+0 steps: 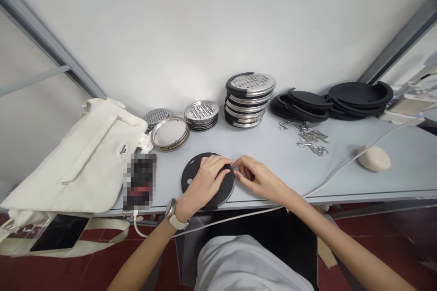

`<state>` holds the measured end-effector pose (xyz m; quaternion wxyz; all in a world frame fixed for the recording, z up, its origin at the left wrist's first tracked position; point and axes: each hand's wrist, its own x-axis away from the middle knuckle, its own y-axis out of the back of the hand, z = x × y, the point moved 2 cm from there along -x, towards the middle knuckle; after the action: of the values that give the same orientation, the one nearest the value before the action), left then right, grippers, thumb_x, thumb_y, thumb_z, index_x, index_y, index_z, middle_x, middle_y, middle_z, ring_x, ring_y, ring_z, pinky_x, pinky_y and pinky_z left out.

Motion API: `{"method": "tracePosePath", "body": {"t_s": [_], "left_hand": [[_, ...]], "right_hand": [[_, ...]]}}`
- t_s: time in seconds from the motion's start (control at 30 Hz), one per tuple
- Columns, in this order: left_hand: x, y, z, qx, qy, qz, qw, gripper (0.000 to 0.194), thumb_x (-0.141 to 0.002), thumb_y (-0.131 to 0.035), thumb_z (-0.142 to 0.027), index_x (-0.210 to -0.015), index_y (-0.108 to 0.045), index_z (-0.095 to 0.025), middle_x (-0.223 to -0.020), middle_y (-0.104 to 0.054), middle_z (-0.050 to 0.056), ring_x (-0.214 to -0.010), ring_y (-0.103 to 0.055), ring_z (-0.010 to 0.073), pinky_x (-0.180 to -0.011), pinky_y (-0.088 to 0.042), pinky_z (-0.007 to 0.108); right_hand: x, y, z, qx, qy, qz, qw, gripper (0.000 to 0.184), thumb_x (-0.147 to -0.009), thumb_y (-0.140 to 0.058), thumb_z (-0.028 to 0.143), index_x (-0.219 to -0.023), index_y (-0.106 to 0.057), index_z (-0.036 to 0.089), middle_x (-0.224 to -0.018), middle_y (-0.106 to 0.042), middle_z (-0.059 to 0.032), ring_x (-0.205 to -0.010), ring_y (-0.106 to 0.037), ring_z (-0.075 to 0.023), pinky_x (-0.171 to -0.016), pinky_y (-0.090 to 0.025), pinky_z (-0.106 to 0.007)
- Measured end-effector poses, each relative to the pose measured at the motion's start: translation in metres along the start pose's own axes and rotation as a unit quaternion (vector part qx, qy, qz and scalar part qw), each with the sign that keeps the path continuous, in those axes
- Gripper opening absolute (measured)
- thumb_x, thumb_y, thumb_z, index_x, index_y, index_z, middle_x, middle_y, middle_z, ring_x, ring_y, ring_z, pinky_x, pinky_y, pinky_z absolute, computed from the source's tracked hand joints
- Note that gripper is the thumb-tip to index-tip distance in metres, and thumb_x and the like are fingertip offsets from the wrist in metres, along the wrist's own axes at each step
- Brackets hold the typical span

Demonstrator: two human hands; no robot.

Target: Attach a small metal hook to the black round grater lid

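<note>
A round black disc (191,175) with a silvery rim lies near the table's front edge. Across its top rests my left hand (206,182), its thumb and forefinger closed at the disc's right edge. Just there, my right hand (256,175) pinches a small metal clasp (234,168), which sits between both hands' fingertips. Whether the clasp is joined to the disc is hidden by the fingers. More loose metal clasps (312,135) lie in a heap to the right, beyond my right hand.
Along the wall stand a tall stack of perforated metal discs with black rims (251,84), grater plates (202,111), plain metal plates (170,132) and black ring-shaped covers (360,95). A white bag (85,159), a blurred phone (139,182), a cable (327,177) and a beige mouse (374,158) surround the workspace.
</note>
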<state>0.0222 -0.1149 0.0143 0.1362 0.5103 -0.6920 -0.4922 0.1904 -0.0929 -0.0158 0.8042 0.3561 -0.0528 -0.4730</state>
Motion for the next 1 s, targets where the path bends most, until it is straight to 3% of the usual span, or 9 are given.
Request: {"method": "tracePosePath", "body": {"t_s": [0.3,1.0], "left_hand": [[0.0004,-0.0012,0.0013,0.007,0.000,-0.004,1.000,0.021,-0.090,-0.044,-0.017,-0.107,-0.056,-0.022,-0.101,-0.061,0.001,-0.097,-0.053,0.0155,-0.088,-0.035,0.031],[0.0002,-0.0011,0.0010,0.001,-0.005,0.000,1.000,0.022,-0.091,-0.042,-0.017,-0.108,-0.056,-0.021,-0.102,-0.062,0.003,-0.097,-0.053,0.0164,-0.087,-0.036,0.032]], "right_hand": [[-0.0003,0.0006,0.0007,0.010,0.011,0.009,1.000,0.006,-0.085,-0.046,0.016,-0.087,-0.051,0.018,-0.076,-0.047,-0.0011,-0.066,-0.044,-0.0129,-0.058,-0.038,-0.024],[0.0021,-0.0007,-0.0012,-0.030,-0.021,0.009,0.999,0.009,-0.083,-0.048,0.016,-0.084,-0.040,0.021,-0.069,-0.043,0.0041,-0.060,-0.041,-0.0105,-0.056,-0.035,-0.023]]}}
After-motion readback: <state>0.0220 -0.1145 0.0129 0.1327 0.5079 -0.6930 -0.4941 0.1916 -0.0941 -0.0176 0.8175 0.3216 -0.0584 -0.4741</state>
